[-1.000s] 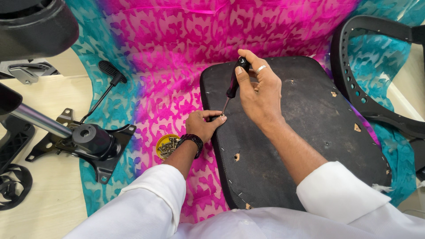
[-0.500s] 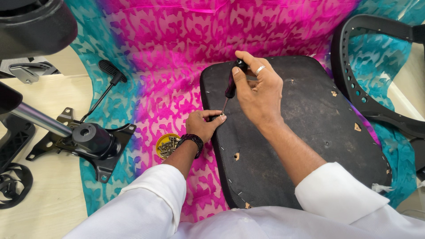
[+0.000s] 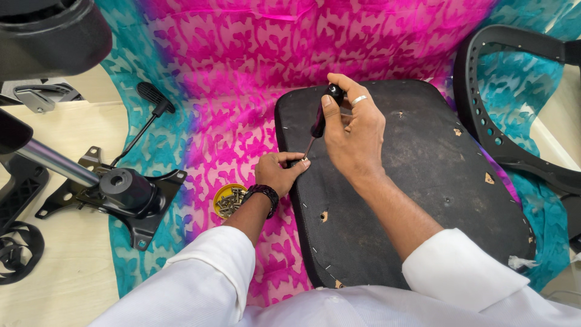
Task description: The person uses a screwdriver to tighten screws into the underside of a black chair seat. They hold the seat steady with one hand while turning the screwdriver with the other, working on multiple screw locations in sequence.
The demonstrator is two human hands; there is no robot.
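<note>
A black chair seat pad (image 3: 423,175) lies underside up on a pink and teal patterned cloth (image 3: 242,72). My right hand (image 3: 354,130) grips a black-handled screwdriver (image 3: 321,118), tilted, its tip down at the pad's left edge. My left hand (image 3: 279,172) rests on that edge right at the tip, fingers pinched together around it. What the fingers pinch is hidden.
A small yellow dish of screws (image 3: 229,200) sits on the cloth by my left wrist. A black chair tilt mechanism with a metal column (image 3: 118,188) lies at left. A lever (image 3: 151,103) lies behind it, and a black chair back frame (image 3: 502,127) at right.
My right hand has turned slightly on the screwdriver handle, which stays over the same spot. The left hand has not moved.
</note>
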